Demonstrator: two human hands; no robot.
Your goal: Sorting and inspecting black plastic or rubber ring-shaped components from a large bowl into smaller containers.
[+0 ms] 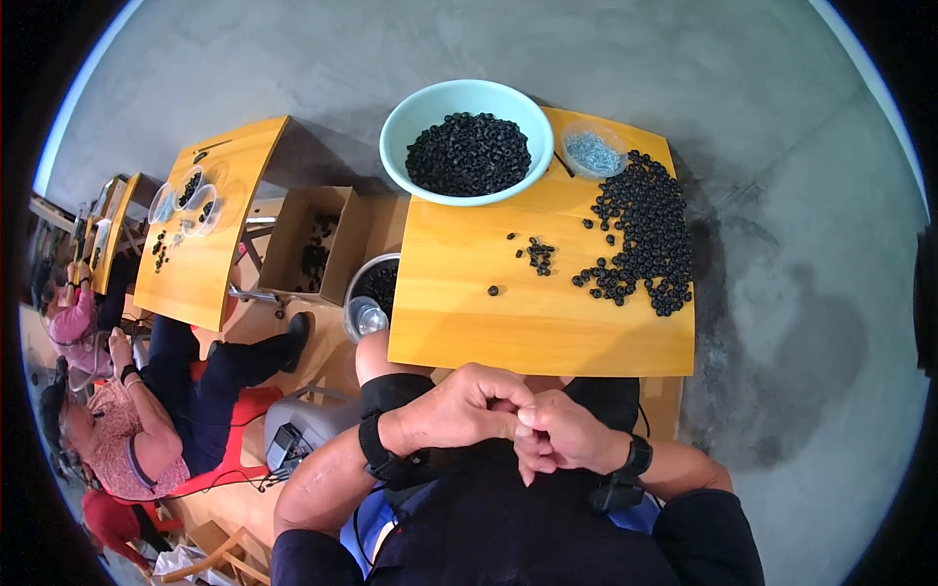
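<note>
My left hand (473,406) and my right hand (569,430) meet in front of my body, just off the near edge of the wooden table (469,327). Thumbs and fingertips of both are pinched together, and whatever they hold is hidden or too small to make out. On the tabletop's right side spreads a pile of small black round knob-like parts (645,230). Left of it lies a little group of black cylindrical pieces (539,256), with one single black piece (492,291) nearer to me.
At the table's far left stands a pale teal basin (469,199) of black parts. A clear tub (593,152) of small silvery pieces sits far right, beside a thin dark stick (564,164). Left are a cardboard box (277,244), a metal bowl (352,293) and seated co-workers (147,439).
</note>
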